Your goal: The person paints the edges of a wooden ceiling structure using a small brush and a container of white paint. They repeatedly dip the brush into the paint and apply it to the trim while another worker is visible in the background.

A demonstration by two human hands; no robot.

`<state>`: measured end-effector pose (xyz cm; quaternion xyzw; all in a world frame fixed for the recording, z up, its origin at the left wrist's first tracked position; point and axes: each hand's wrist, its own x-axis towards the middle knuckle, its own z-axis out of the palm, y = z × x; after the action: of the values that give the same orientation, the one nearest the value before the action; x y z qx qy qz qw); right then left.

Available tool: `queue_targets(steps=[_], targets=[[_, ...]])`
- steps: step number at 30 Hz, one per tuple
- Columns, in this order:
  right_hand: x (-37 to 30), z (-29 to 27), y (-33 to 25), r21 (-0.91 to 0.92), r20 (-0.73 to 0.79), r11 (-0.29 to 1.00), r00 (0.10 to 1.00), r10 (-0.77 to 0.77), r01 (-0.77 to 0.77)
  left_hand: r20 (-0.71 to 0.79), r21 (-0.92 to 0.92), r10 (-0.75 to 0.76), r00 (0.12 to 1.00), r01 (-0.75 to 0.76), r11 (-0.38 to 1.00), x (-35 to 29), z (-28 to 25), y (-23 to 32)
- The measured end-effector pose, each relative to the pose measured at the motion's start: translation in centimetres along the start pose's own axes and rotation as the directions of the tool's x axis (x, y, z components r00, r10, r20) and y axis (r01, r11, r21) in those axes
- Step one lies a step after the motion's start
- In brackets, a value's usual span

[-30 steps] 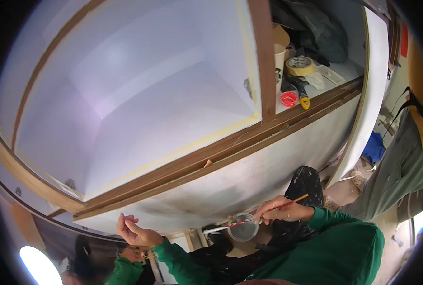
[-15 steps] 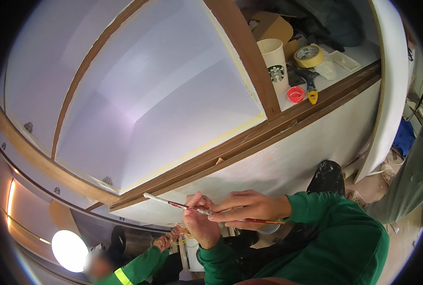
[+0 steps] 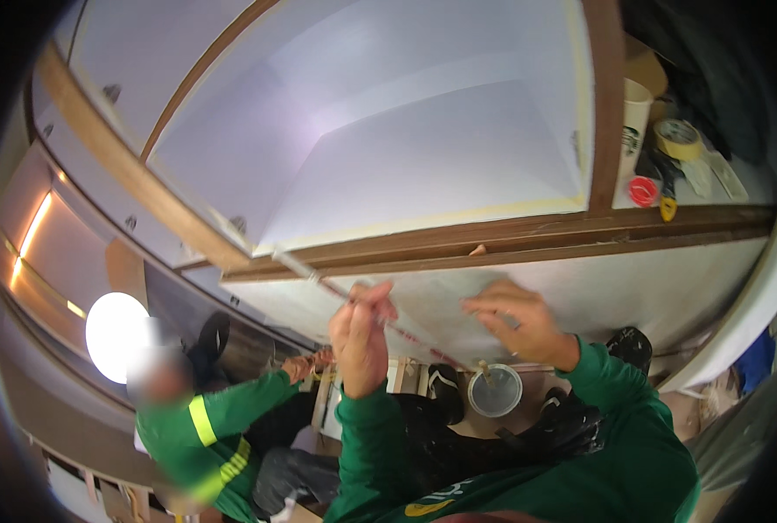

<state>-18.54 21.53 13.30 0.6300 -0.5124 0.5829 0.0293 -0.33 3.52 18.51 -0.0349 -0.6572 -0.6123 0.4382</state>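
The slim brush [image 3: 325, 283] slants across the middle of the view, its white-coated tip up and to the left, in line with the wooden ledge [image 3: 406, 254]; whether the tip touches the ledge cannot be told. The left hand [image 3: 362, 329] grasps the reddish shaft between thumb and curled fingers, partway along. The right hand [image 3: 524, 322] is released, holding nothing, well apart from the left.

As for progress, the open compartment [image 3: 423, 157] behind the ledge already looks white inside, and yellow tape [image 3: 583, 96] is in place along its edges. The panel [image 3: 598, 279] below looks pale and uneven. Neither whether these faces are finished nor how much work is left can be judged from this view.

The left forearm rises steeply from the lower edge, fingers uppermost. The right forearm slants in from the lower right, its fingers loosely bent and pointing left toward the shaft.

Below the right hand stands a translucent tub [image 3: 495, 397]. Farther out, a co-worker [image 3: 205, 427] in green sits at left, and a tape roll [image 3: 678, 139] lies in the right-hand compartment [image 3: 750, 193].
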Motion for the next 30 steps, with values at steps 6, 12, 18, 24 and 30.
queue_targets(steps=[6,12,18,24,30], targets=[[7.2,0.5,-1.4,0.266,0.105,0.953,0.988,0.117,-0.142,0.077,0.024,0.074,0.994,-0.076,0.997,3.9,0.2,-1.6],[13.6,3.6,-2.5,0.327,0.359,0.871,0.901,0.245,-0.367,-0.03,-0.03,0.13,0.991,-0.13,0.991,4.9,-0.7,-2.0],[20.7,6.9,-3.4,0.199,0.366,0.962,0.925,0.105,-0.188,-0.403,0.093,0.244,0.882,-0.226,0.97,4.7,-4.7,-4.5],[34.1,10.4,-1.6,-0.105,0.214,0.974,0.961,-0.174,0.2,-0.714,0.406,0.287,0.638,0.044,0.913,2.8,-9.0,-8.6],[42.5,16.9,2.5,-0.26,0.086,0.909,0.945,-0.315,0.326,-0.6,0.642,0.413,0.685,0.104,0.76,2.3,-8.9,-9.6]])
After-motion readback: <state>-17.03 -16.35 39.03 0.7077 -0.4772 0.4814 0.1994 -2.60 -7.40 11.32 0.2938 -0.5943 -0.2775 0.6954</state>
